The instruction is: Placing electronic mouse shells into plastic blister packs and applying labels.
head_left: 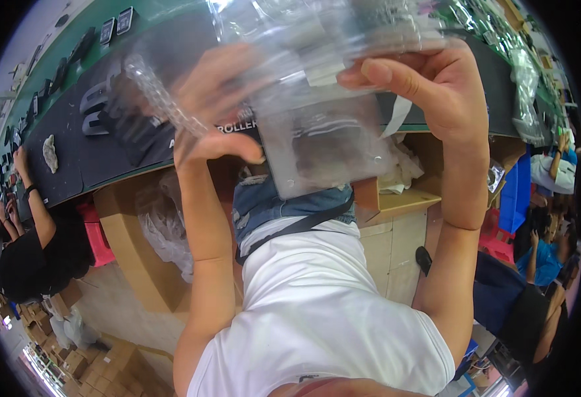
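In front of me a clear plastic bag (310, 49), blurred by motion, stretches across the table's near side. My right hand (439, 89) pinches the bag's right side between thumb and fingers. A thin white strip (398, 116) hangs beside that hand. My left hand (214, 109) is at the bag's left side, its thumb spread away from its smeared fingers. A bumpy clear plastic strip (161, 96) crosses near the left wrist. Below the bag a frosted, see-through flat square piece (327, 149) hangs above my lap; what holds it is hidden.
Grey moulded pieces (94, 109) lie left on the dark mat (72, 149). Phone-like devices (116, 28) stand farther back. Clear plastic packaging (525, 92) lies at right. Under the table edge are open cardboard boxes (138, 245). Co-workers sit on both sides.
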Available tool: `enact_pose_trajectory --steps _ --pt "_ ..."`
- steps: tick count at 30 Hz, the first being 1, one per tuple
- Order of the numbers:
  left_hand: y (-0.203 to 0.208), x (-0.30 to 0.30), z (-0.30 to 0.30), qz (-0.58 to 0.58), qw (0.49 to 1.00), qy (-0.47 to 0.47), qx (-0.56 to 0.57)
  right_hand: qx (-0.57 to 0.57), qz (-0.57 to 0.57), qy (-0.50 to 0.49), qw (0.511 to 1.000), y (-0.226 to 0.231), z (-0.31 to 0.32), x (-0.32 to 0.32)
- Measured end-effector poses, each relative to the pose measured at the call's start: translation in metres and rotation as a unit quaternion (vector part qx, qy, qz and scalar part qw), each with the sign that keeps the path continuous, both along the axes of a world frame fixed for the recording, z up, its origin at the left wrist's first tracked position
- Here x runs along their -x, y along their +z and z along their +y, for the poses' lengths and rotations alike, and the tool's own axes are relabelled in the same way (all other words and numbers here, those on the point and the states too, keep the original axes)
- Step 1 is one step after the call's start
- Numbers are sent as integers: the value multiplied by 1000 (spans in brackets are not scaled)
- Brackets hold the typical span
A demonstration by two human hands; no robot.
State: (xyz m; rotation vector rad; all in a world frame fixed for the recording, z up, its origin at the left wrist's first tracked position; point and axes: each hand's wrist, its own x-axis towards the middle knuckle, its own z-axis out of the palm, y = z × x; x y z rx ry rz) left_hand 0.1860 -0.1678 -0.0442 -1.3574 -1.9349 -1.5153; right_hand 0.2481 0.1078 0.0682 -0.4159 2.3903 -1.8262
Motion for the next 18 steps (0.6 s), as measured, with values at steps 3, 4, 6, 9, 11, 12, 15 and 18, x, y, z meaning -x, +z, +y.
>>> enact_pose_trajectory --steps 3,4,6,9,11,12,15,18 --pt "-9 -13 15 -254 943 -1 -214 22 37 -22 999 2 0 2" --pt "-18 -8 17 -251 944 3 -216 29 68 -28 997 3 1 4" --pt "-14 10 24 59 967 204 -140 63 95 -18 993 1 1 9" --pt "-1 7 34 -113 950 148 -249 56 211 -33 975 -1 -5 8" --pt "5 9 32 -97 954 196 -207 12 300 -56 952 -3 -7 8" --pt "9 11 31 -124 958 185 -179 12 337 -110 935 -5 -9 12" --pt "10 16 33 -176 959 159 -154 78 306 -109 943 -27 -4 23" --pt "8 12 33 -230 953 141 -142 -12 173 -51 984 -58 -1 32"
